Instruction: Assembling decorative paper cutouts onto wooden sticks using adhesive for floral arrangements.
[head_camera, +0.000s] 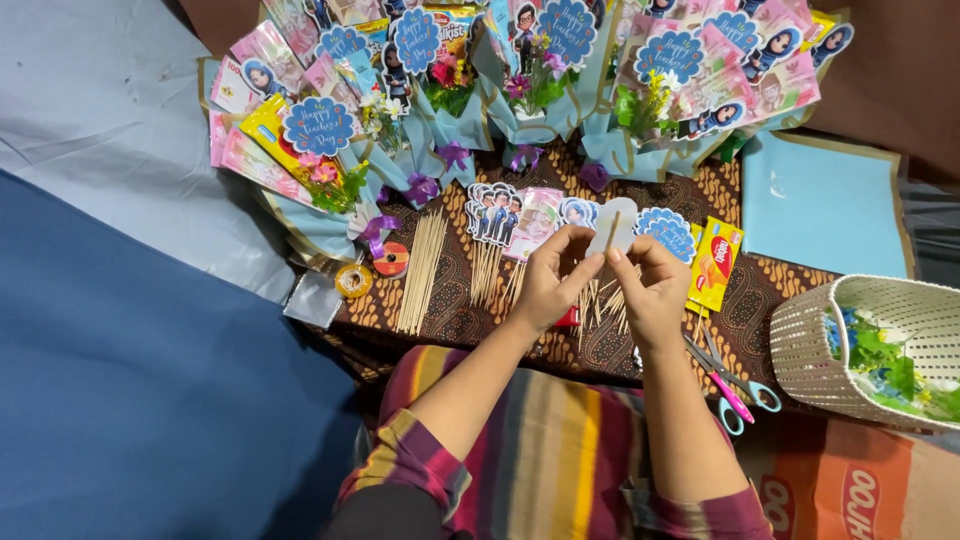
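My left hand (550, 283) and my right hand (653, 288) meet over a brown patterned cloth (450, 300). Together they pinch a thin wooden skewer (611, 232) against the back of a white paper cutout (620, 225). Loose skewers (421, 268) lie in a pile to the left, with more under my hands. Printed cutouts on sticks (495, 212) and a blue scalloped tag (668, 232) lie just beyond my fingers. A yellow snack packet (717, 262) rests right of my right hand.
Several wrapped bouquets (450, 90) with blue tags line the far side. Tape rolls (353, 281) sit at the left. Two scissors (735, 390) lie near my right wrist. A white woven basket (810, 350) of artificial greenery stands at right, with blue paper sheets (825, 205) behind it.
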